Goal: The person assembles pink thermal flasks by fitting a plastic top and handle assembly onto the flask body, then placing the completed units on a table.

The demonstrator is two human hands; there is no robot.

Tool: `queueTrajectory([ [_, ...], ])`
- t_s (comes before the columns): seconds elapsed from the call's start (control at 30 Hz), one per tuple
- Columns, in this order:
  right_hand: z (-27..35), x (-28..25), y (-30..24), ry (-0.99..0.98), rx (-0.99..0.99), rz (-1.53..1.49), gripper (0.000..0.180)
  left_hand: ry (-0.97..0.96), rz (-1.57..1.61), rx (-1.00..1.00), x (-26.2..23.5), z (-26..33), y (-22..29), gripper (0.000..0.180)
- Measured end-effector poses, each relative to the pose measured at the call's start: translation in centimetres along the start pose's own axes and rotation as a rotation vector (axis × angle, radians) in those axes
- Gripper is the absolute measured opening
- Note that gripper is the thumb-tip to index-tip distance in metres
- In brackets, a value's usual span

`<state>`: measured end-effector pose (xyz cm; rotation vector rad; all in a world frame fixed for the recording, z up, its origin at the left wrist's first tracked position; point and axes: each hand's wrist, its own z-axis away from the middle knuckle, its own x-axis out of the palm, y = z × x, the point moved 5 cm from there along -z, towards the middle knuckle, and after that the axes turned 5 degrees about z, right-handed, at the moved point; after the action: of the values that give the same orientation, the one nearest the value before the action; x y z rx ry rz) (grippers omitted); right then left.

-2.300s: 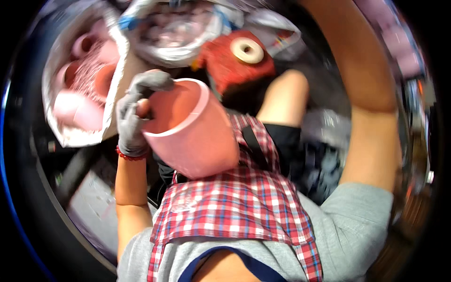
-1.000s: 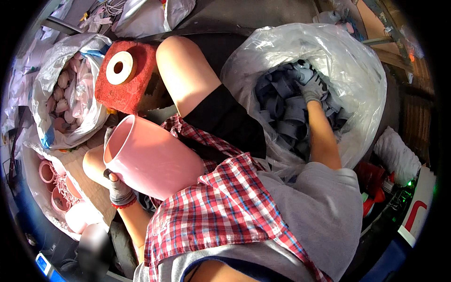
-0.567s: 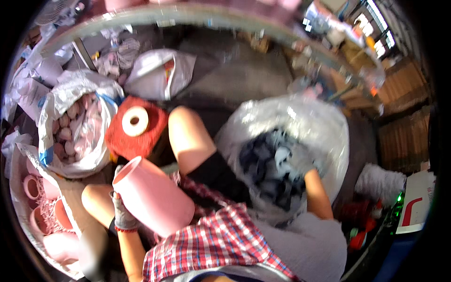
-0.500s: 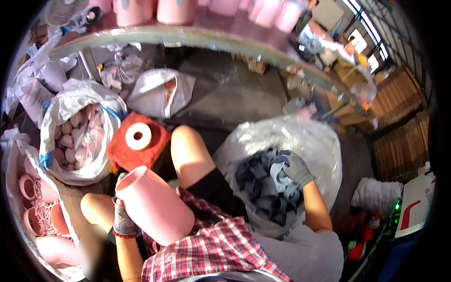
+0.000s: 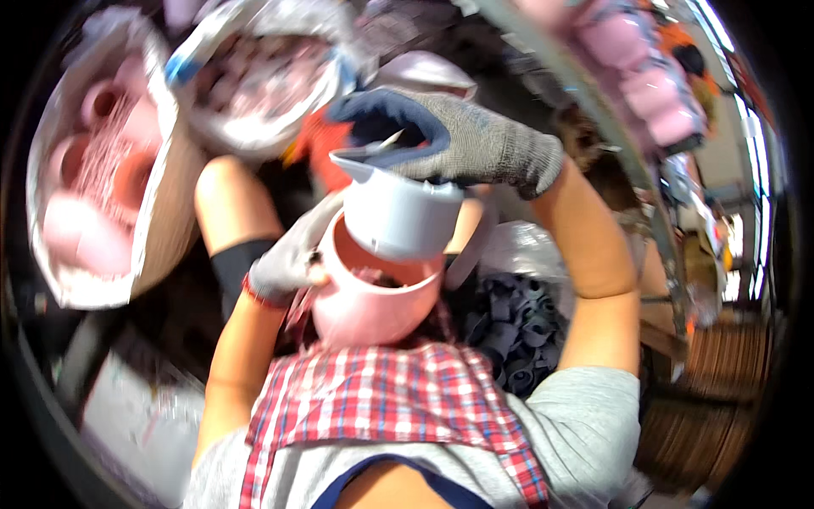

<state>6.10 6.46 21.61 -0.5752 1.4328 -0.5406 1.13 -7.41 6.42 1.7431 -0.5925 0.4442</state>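
Note:
A pink plastic vessel point(image 5: 373, 310) rests at my lap with its open mouth up. My left hand point(image 5: 297, 254), in a grey glove, is closed on the vessel's left side near the rim. Above the mouth is a light grey spouted collar point(image 5: 403, 212), its lower edge overlapping the opening; whether it touches the rim I cannot tell. My right hand point(image 5: 458, 140), in a grey glove with dark blue palm and fingers, grips the collar's top from above. Those fingertips are partly hidden behind the collar.
At left, a sack point(image 5: 161, 76) holds pink vessels and shredded filler. Beside it, a white bag point(image 5: 254, 144) contains small pink parts. Dark grey parts point(image 5: 517, 327) fill a clear plastic bag. A curved table edge point(image 5: 593, 114) crosses the upper right, with cardboard stacks point(image 5: 721, 365) below.
My right hand has come out of the bag of grey parts with the collar, moving left over the vessel. The vessel has turned mouth up. The whole view has swung round.

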Motion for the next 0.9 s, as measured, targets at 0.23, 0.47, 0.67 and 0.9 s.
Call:
queueTrajectory([
  [0.23,1.8,2.4,1.7,0.137,0.179,-0.504,0.042,0.125,-0.125,0.057,-1.7,1.8,-0.1,0.111],
  [0.47,4.2,3.7,3.0,0.151,-0.041,-0.343,0.064,0.114,-0.153,0.033,-1.6,1.4,-0.5,0.113],
  [0.67,3.8,3.4,3.1,0.171,0.021,0.417,0.045,0.149,-0.205,-0.034,-1.5,1.4,-1.0,0.116],
  [0.9,3.7,4.4,2.1,0.044,0.098,-0.351,0.054,0.135,-0.292,0.006,-1.0,2.3,-0.1,0.121],
])
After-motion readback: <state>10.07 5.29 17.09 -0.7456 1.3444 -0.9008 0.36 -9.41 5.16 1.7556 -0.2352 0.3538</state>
